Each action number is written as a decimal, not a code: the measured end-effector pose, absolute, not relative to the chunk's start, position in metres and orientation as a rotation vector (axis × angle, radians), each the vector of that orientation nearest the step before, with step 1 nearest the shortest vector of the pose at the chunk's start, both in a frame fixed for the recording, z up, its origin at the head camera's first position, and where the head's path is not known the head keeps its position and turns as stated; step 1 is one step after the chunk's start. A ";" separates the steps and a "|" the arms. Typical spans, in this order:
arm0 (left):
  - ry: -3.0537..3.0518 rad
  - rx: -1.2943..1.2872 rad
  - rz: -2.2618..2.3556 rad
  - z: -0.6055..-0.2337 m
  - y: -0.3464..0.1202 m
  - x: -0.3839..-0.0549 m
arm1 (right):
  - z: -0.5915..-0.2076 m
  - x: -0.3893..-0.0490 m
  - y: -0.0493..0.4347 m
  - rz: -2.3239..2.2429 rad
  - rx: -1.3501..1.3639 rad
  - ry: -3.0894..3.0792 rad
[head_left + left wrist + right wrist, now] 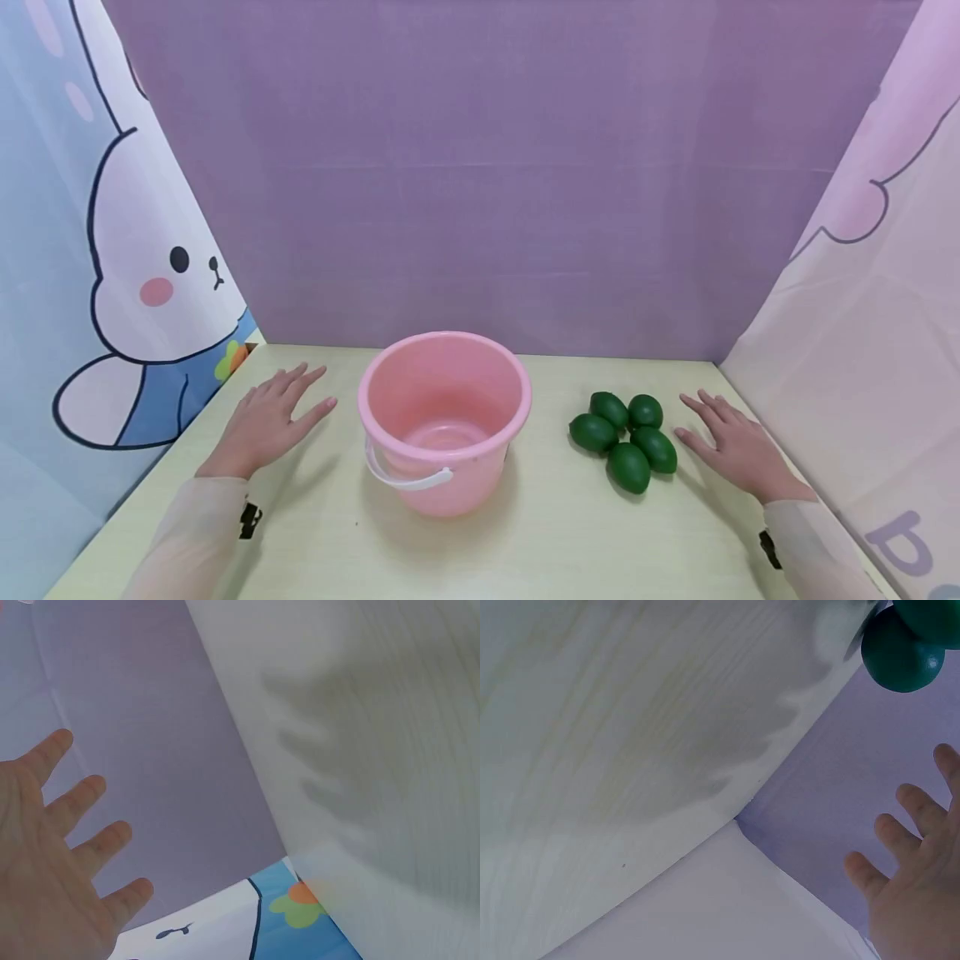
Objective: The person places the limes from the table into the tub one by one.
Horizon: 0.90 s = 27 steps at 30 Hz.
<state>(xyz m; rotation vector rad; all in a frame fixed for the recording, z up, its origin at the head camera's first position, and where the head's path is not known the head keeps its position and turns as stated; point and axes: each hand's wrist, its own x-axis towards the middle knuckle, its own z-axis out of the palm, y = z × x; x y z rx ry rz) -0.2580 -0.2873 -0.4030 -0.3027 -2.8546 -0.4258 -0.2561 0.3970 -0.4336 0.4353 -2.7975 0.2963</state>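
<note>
A pink plastic bucket (457,479) stands upright mid-table, its inside bare and its white handle (408,482) hanging down the front left side. To the right of it lie several dark green limes (628,467) in a loose cluster. My left hand (266,425) is held above the table left of the bucket, fingers spread and nothing in them. Over the table just right of the limes, my right hand (738,446) also has its fingers apart and holds nothing. In the right wrist view, a couple of limes (901,652) show beyond the fingers.
The pale wooden table (555,542) ends at a purple cloth wall (480,183) behind. A cloth printed with a cartoon rabbit (150,275) borders the left side, and a pale pink printed cloth (885,350) borders the right.
</note>
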 end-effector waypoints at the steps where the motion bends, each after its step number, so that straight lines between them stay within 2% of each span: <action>1: -2.850 -0.308 -0.427 -0.402 -0.287 -0.258 | -0.434 -0.256 0.397 0.299 0.440 -2.798; 7: -2.861 -0.319 -0.478 -0.395 -0.282 -0.255 | -0.432 -0.257 0.394 0.310 0.467 -2.802; 16: -2.905 -0.310 -0.898 -0.394 -0.280 -0.255 | -0.429 -0.252 0.386 0.334 0.502 -2.782; 27: -2.912 -0.280 -1.099 -0.389 -0.268 -0.251 | -0.431 -0.251 0.379 0.323 0.540 -2.734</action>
